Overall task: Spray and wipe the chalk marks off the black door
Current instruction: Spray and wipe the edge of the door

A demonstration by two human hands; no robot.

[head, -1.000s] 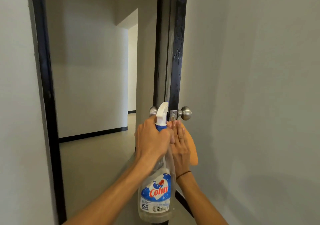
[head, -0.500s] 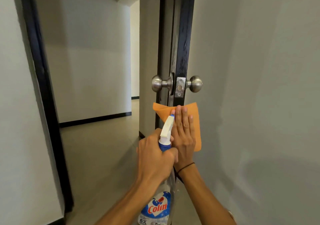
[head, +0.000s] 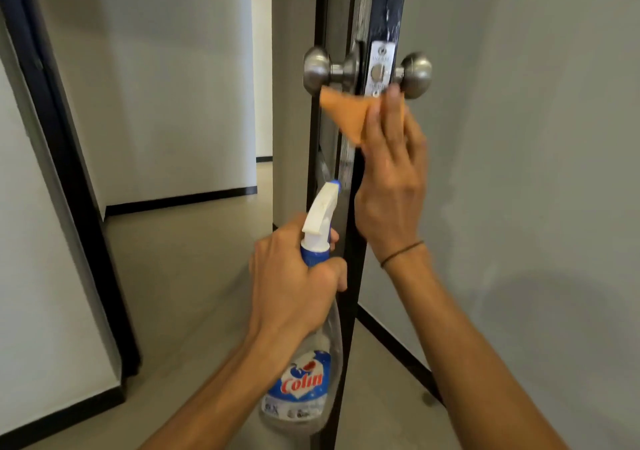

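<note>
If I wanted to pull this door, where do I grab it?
Grab the round metal knob on the left. It sticks out sideways from the door edge, and nothing covers its front. The right knob has the right hand and orange cloth just under it.

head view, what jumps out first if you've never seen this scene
The orange cloth stands out most, pressed by the right hand against the edge of the black door, just under the two steel knobs. Lower down, the left hand grips the neck of a clear Colin spray bottle, its white nozzle tilted toward the door edge.
</note>
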